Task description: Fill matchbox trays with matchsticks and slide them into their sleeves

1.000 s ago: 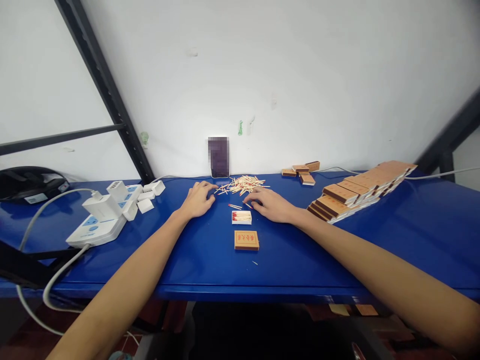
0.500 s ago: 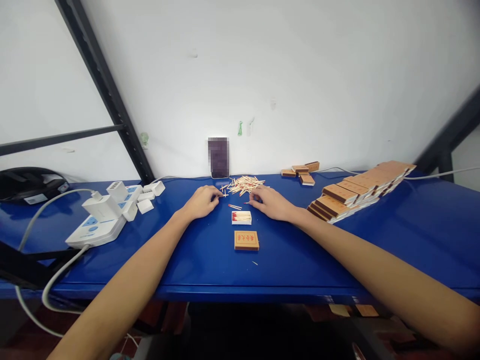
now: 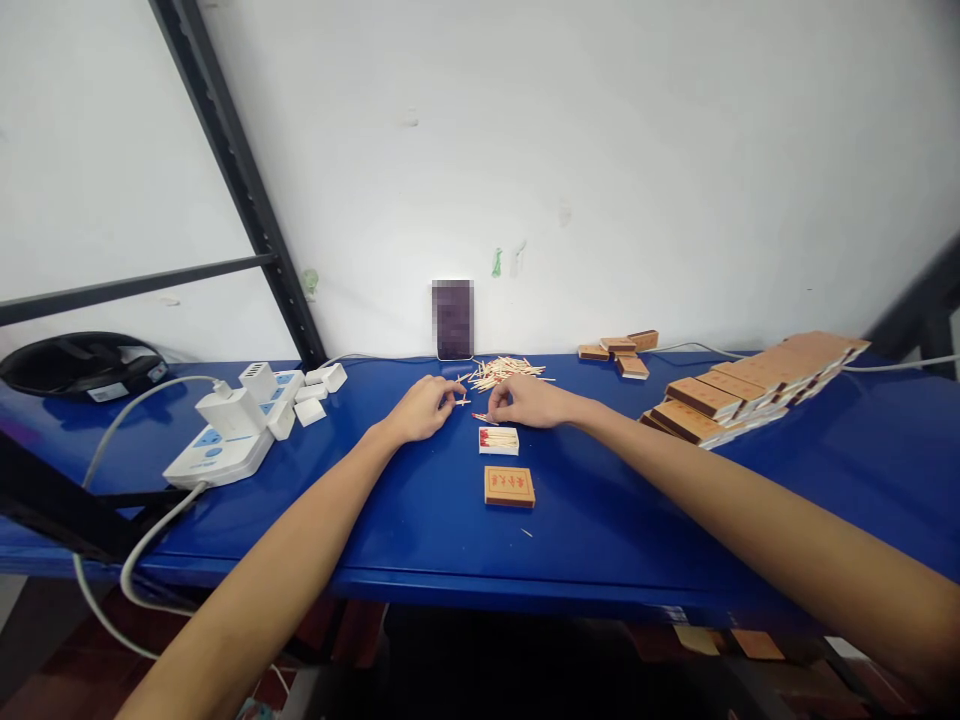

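My left hand (image 3: 426, 408) rests on the table with thumb and fingers pinched on a match (image 3: 462, 402) at the left edge of the match pile (image 3: 506, 373). Thumb and forefinger of my right hand (image 3: 523, 401) are closed at a few loose matches (image 3: 481, 416), in front of the pile; the fingertips partly cover them. Just below lies an open white matchbox tray (image 3: 499, 449) holding several red-headed matches. Nearer to me is a matchbox cover (image 3: 509, 486), orange with red lettering and dark sides.
Many matchboxes (image 3: 701, 396) are stacked at the right, with several more (image 3: 618, 344) by the wall. A power strip (image 3: 217, 455) with white adapters stands at the left. A dark pixelated panel (image 3: 453, 320) leans on the wall. One thin sliver (image 3: 527, 533) lies near the blue table's (image 3: 420, 540) front edge.
My right hand has moved left and slightly closer to me, from the pile's edge to the loose matches. My left hand stays beside the pile. The whole view has shifted, so things appear farther right.
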The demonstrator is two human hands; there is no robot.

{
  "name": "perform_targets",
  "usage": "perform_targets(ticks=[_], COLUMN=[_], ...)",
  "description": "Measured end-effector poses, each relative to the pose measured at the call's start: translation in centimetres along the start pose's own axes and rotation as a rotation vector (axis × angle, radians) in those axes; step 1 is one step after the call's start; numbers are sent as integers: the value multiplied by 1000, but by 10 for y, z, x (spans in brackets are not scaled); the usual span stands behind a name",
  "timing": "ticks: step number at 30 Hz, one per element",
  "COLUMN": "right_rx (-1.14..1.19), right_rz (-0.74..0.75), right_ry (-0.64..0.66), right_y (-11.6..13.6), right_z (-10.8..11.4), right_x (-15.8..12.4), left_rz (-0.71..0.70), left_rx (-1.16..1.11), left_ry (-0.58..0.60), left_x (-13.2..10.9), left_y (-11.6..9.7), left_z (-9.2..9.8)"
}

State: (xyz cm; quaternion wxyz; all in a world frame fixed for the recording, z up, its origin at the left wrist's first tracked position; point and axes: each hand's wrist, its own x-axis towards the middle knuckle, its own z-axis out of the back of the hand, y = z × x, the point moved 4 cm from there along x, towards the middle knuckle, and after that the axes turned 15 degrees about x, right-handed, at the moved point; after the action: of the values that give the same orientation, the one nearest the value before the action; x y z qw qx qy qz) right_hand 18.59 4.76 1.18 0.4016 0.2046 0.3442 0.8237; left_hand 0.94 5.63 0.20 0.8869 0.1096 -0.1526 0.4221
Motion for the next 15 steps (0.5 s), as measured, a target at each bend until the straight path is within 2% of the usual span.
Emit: perform_targets(ticks=[4, 7, 9, 12, 15], right_rx=[8, 18, 45, 117, 274], right_rz=[16, 65, 111, 156, 180], right_ry=[28, 24, -52, -245, -327], right_y=[2, 2, 3, 4, 8], right_z=[2, 3, 5, 11, 10], right_x=[-4, -12, -16, -19, -19], left_rz=[-40, -25, 21, 76, 107], left_rx=[30, 5, -75, -247, -392], left_ry=[15, -4, -43, -112, -171], left_x=[-1, -1, 0, 3, 6], left_y=[-1, -6, -12, -23, -31], left_z=[-3, 2, 9, 19, 24])
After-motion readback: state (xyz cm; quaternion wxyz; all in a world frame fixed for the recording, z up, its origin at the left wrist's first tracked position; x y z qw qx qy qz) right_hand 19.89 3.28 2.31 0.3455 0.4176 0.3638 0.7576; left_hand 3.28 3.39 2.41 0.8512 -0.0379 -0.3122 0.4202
